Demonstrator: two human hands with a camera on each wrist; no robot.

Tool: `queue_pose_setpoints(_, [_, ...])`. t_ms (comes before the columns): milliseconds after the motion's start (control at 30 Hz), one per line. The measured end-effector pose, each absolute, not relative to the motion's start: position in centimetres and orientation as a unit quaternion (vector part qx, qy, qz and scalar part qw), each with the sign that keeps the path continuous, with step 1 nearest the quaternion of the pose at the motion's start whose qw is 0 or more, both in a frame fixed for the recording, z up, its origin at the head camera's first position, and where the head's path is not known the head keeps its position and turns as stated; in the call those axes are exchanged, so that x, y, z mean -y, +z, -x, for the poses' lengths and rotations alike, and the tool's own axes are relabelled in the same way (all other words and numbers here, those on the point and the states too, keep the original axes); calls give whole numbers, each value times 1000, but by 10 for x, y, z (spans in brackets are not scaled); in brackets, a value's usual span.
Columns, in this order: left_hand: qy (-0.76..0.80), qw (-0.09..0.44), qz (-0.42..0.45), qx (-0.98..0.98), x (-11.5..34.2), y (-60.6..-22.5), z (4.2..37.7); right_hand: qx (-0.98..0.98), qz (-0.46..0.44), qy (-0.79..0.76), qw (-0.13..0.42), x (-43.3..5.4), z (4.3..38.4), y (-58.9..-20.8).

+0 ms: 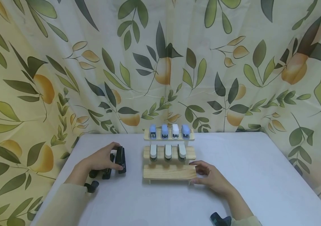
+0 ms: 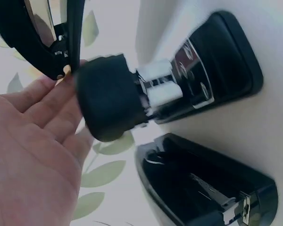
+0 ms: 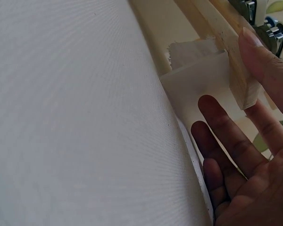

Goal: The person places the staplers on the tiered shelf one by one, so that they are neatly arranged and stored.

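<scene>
My left hand (image 1: 99, 158) grips an upright black stapler (image 1: 123, 158) between thumb and fingers at the table's left. In the left wrist view a black stapler (image 2: 75, 33) shows by the fingertips. More black staplers (image 1: 107, 171) lie under and beside that hand, partly hidden by it. My right hand (image 1: 215, 180) holds the right end of the bare lowest shelf of a wooden tiered stand (image 1: 169, 172). Its thumb lies along the board's edge in the right wrist view, the other fingers beside a white support (image 3: 198, 77). Three white staplers (image 1: 168, 152) sit on the middle shelf.
The top shelf carries several small staplers, blue ones (image 1: 164, 131) and a white one (image 1: 175, 131). A white cloth (image 1: 138, 204) covers the table. Behind hangs a leaf-and-fruit patterned curtain (image 1: 177, 103). Each wrist wears a dark camera (image 1: 221, 219).
</scene>
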State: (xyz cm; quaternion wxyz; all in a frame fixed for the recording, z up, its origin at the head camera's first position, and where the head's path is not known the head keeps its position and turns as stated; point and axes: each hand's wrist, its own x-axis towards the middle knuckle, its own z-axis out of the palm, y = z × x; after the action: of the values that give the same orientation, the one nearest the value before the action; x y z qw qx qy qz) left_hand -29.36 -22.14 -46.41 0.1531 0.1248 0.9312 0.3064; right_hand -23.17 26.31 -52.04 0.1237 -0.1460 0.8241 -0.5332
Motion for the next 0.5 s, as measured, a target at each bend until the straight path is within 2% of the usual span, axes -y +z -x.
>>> queue_pose_setpoints(500, [415, 164, -109, -888, 215, -458, 274, -824, 141, -534, 122, -263, 232, -521])
